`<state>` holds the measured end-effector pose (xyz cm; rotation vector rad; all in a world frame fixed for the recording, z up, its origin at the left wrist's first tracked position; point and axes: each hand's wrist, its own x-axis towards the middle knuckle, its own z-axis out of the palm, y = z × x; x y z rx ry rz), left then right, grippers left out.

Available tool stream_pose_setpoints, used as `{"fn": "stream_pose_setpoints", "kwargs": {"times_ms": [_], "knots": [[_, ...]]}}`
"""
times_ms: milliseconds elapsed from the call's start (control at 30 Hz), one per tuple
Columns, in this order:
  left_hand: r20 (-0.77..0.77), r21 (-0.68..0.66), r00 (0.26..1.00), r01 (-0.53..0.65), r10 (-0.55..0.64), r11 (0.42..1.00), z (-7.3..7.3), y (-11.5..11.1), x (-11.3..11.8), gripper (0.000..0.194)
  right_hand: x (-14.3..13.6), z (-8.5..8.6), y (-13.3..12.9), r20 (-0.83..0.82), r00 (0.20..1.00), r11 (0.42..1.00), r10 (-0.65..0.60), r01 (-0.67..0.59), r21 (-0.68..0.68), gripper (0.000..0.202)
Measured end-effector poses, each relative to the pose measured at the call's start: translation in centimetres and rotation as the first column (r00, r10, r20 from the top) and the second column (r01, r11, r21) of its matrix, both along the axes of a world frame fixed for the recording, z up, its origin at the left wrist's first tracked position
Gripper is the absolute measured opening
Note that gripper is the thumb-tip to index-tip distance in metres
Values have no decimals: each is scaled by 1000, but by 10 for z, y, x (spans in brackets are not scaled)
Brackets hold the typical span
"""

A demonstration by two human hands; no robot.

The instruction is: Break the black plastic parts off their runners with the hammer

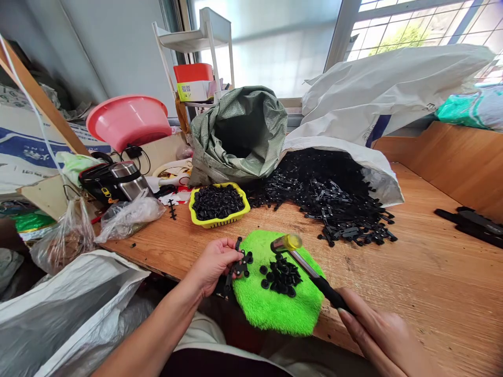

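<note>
At the left edge of the green cloth (275,317), left hand (212,264) pinches a black plastic part (241,264) between thumb and fingers; part's long axis runs roughly front to back, far end pointing away from the person and a bit right, near end over the table edge. Right hand (375,327) closed round the black grip of a hammer (320,284); handle slants from lower right to upper left, head over the cloth, yellow face pointing right. Under the head, a small pile of black studs (283,276) on the cloth. Surface: wood-grain table (440,283), scuffed near the front. Beyond the cloth, yellow basket (220,224) full of black pieces; to its right, heap of black parts (341,204) spilling from a white sack (377,99). Behind basket, grey-green woven sack (200,162), mouth open. Room: pink basin (129,120) and metal flask (131,180) left, white shelf (186,41) at back, barred window (416,31) upper right.
</note>
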<state>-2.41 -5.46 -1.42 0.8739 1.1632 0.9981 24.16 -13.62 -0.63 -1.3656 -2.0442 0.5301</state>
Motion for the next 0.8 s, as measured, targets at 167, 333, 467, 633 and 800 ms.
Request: {"fn": "stream_pose_setpoints", "kwargs": {"times_ms": [167,333,467,633,800], "knots": [[-1,-1,1000,1,-1,1000,3,2,1,22,-17,10,17,150,985,989,81,-98,114,29],[-33,15,999,-8,8,1000,6,5,4,21,-25,6,31,408,910,985,67,-127,121,28],[-48,15,999,18,-18,1000,5,6,4,20,-26,13,34,348,937,989,42,-88,118,26],[-75,6,997,11,-10,1000,3,7,4,19,-29,9,32,481,876,987,34,-105,121,28],[-89,-3,996,21,-22,1000,1,5,2,22,-31,-3,31,462,887,991,-13,-49,121,28]]}}
